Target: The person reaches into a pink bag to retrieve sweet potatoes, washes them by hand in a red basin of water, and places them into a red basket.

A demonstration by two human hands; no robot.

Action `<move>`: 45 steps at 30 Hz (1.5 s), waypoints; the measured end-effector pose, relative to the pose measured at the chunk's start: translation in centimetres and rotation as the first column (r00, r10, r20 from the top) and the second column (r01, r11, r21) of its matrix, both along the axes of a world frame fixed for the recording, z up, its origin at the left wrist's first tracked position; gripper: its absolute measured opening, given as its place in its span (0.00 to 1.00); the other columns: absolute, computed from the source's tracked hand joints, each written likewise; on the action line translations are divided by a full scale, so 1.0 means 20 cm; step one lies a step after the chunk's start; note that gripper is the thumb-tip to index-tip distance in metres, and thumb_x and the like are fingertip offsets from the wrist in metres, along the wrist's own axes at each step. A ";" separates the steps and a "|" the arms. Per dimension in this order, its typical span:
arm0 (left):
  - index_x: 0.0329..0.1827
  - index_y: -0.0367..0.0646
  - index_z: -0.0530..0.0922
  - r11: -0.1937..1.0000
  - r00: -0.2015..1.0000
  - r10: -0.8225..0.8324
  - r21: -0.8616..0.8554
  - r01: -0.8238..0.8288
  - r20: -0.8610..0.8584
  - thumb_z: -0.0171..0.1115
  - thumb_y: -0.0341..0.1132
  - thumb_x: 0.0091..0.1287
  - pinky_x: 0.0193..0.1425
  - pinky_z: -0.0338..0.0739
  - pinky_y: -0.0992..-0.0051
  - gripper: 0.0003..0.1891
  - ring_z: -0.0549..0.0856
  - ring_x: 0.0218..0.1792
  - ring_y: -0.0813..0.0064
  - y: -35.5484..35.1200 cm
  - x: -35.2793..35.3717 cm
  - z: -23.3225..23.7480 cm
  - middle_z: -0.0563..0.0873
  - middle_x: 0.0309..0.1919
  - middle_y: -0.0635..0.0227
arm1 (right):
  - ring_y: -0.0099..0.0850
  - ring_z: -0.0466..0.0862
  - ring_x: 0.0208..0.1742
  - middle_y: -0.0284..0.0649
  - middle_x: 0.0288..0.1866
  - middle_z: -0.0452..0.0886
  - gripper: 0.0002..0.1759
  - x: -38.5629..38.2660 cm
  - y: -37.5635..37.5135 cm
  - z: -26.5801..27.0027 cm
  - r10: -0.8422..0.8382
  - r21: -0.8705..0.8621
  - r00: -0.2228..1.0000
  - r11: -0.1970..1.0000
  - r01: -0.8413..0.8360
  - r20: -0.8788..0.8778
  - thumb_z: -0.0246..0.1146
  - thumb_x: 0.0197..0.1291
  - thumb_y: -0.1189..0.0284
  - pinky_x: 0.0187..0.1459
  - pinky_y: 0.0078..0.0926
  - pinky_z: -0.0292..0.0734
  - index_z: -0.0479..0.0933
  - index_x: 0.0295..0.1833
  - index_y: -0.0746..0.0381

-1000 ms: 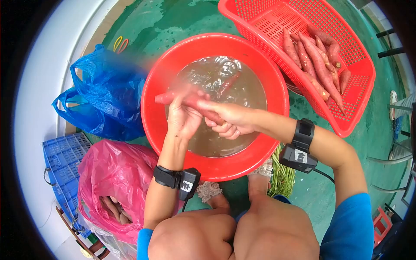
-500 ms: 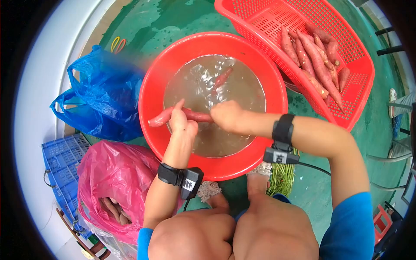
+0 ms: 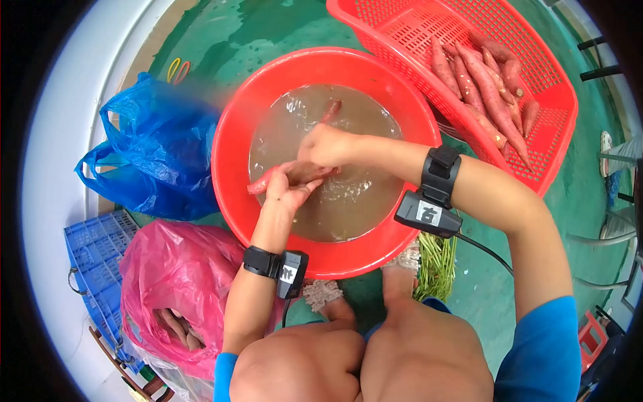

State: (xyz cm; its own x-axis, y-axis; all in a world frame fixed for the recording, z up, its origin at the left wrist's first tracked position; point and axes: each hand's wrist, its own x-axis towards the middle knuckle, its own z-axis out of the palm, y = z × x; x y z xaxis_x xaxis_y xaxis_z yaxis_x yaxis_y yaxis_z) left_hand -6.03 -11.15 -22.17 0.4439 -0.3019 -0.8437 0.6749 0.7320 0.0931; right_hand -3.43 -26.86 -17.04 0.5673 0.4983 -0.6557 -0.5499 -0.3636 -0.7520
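Over the murky water of a round red basin, my left hand holds a red-skinned sweet potato with its fingers bent round it. One end of the root sticks out to the left, near the basin's wall. My right hand is closed and lies against the root's upper side, just above my left hand; its fingertips are hidden. Another sweet potato shows partly above the water, beyond my right hand.
A red slotted basket at the upper right holds several sweet potatoes. Blue bags, a pink bag with roots inside and a blue crate stand left. Green stems lie by my right foot.
My right hand has moved left and up along the sweet potato, closer to my left hand. My left hand has shifted slightly right, and the other root in the water has moved.
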 end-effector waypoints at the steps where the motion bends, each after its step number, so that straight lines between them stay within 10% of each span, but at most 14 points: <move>1: 0.56 0.36 0.59 0.989 0.999 -0.002 0.149 0.008 -0.037 0.51 0.29 0.59 0.63 0.54 0.45 0.22 0.62 0.61 0.50 -0.02 0.01 0.03 0.62 0.58 0.51 | 0.41 0.80 0.35 0.48 0.38 0.79 0.14 0.02 0.00 -0.04 0.098 -0.222 0.966 0.974 -0.043 0.241 0.52 0.53 0.71 0.39 0.33 0.75 0.75 0.41 0.68; 2: 0.56 0.36 0.59 0.955 0.997 0.003 0.295 0.019 -0.073 0.52 0.29 0.59 0.64 0.53 0.46 0.22 0.62 0.61 0.51 -0.02 0.02 0.05 0.62 0.58 0.52 | 0.43 0.80 0.37 0.51 0.39 0.79 0.15 0.05 -0.01 -0.07 0.239 -0.434 0.866 0.900 -0.028 0.440 0.52 0.51 0.71 0.41 0.34 0.75 0.76 0.40 0.70; 9: 0.58 0.35 0.56 0.955 1.000 -0.005 0.296 0.007 -0.007 0.53 0.30 0.59 0.66 0.50 0.48 0.25 0.58 0.63 0.51 0.02 0.03 0.07 0.59 0.60 0.53 | 0.45 0.78 0.46 0.56 0.45 0.76 0.18 0.07 -0.31 -0.33 0.451 -0.829 0.885 0.535 -0.163 0.117 0.55 0.47 0.72 0.45 0.35 0.74 0.75 0.45 0.69; 11: 0.59 0.35 0.55 0.928 0.998 -0.004 0.371 0.025 -0.058 0.53 0.30 0.59 0.66 0.48 0.48 0.26 0.58 0.63 0.51 -0.02 0.03 0.10 0.59 0.60 0.53 | 0.45 0.78 0.45 0.51 0.42 0.78 0.17 0.10 -0.32 -0.52 0.087 -0.732 0.991 0.681 0.014 0.100 0.55 0.50 0.73 0.44 0.35 0.74 0.74 0.46 0.69; 13: 0.59 0.35 0.55 0.934 0.998 -0.034 0.354 0.051 -0.053 0.53 0.29 0.59 0.66 0.47 0.49 0.26 0.57 0.64 0.50 -0.01 0.03 0.05 0.59 0.61 0.53 | 0.39 0.80 0.39 0.44 0.36 0.78 0.14 0.04 -0.23 -0.21 -0.466 -0.248 0.838 0.880 0.405 -0.284 0.53 0.53 0.72 0.41 0.34 0.76 0.74 0.44 0.69; 16: 0.58 0.35 0.57 0.947 0.995 -0.086 0.305 0.096 -0.045 0.53 0.29 0.59 0.66 0.47 0.49 0.25 0.58 0.63 0.50 -0.02 0.03 0.04 0.60 0.60 0.53 | 0.33 0.79 0.33 0.40 0.32 0.77 0.12 0.02 -0.13 -0.08 -0.233 0.221 0.892 0.916 0.336 -0.388 0.52 0.56 0.72 0.38 0.32 0.76 0.73 0.43 0.68; 20: 0.52 0.35 0.63 0.944 0.993 -0.115 0.311 0.114 -0.015 0.53 0.30 0.60 0.63 0.58 0.52 0.18 0.67 0.57 0.51 -0.06 0.02 0.15 0.68 0.53 0.53 | 0.35 0.79 0.33 0.41 0.32 0.78 0.15 -0.03 -0.07 0.01 -0.019 -0.031 0.994 0.999 0.022 0.110 0.54 0.56 0.66 0.38 0.33 0.75 0.73 0.42 0.67; 22: 0.49 0.35 0.64 0.956 0.995 -0.093 0.283 0.078 0.040 0.54 0.31 0.60 0.60 0.63 0.54 0.16 0.71 0.53 0.53 -0.05 0.02 0.14 0.70 0.50 0.54 | 0.42 0.80 0.36 0.48 0.33 0.79 0.18 -0.08 -0.07 0.02 0.380 -0.437 0.760 0.888 -0.141 0.528 0.54 0.56 0.61 0.39 0.38 0.74 0.73 0.42 0.66; 30: 0.47 0.42 0.63 0.834 0.845 -0.331 0.549 0.055 0.419 0.62 0.34 0.56 0.44 0.77 0.65 0.20 0.78 0.42 0.65 -0.13 -0.03 0.38 0.73 0.41 0.62 | 0.50 0.77 0.30 0.55 0.26 0.75 0.24 -0.17 -0.10 0.02 -0.052 -0.033 0.782 0.995 0.092 0.622 0.50 0.58 0.53 0.31 0.41 0.69 0.73 0.33 0.67; 34: 0.50 0.45 0.61 0.772 0.804 -0.429 0.630 0.088 0.413 0.63 0.35 0.55 0.40 0.79 0.66 0.23 0.80 0.39 0.65 -0.13 -0.04 0.42 0.74 0.40 0.64 | 0.36 0.74 0.21 0.50 0.18 0.71 0.22 -0.22 -0.09 0.03 -0.233 0.105 0.799 0.972 0.211 0.554 0.51 0.59 0.56 0.27 0.35 0.66 0.74 0.31 0.67; 41: 0.48 0.41 0.63 0.755 0.770 -0.465 0.650 0.088 0.436 0.62 0.35 0.55 0.35 0.81 0.69 0.21 0.82 0.36 0.66 -0.13 -0.04 0.47 0.77 0.39 0.63 | 0.22 0.68 0.22 0.38 0.23 0.73 0.18 -0.25 -0.14 0.08 -0.256 0.207 0.831 0.963 0.174 0.493 0.49 0.62 0.59 0.25 0.22 0.65 0.74 0.38 0.65; 45: 0.44 0.38 0.68 0.682 0.665 -0.612 0.712 0.169 0.428 0.62 0.35 0.56 0.32 0.81 0.72 0.17 0.83 0.34 0.70 -0.12 -0.01 0.50 0.79 0.38 0.64 | 0.19 0.68 0.22 0.35 0.30 0.74 0.19 -0.25 -0.18 0.09 -0.168 0.277 0.980 0.952 0.133 0.107 0.47 0.63 0.59 0.17 0.15 0.66 0.69 0.48 0.63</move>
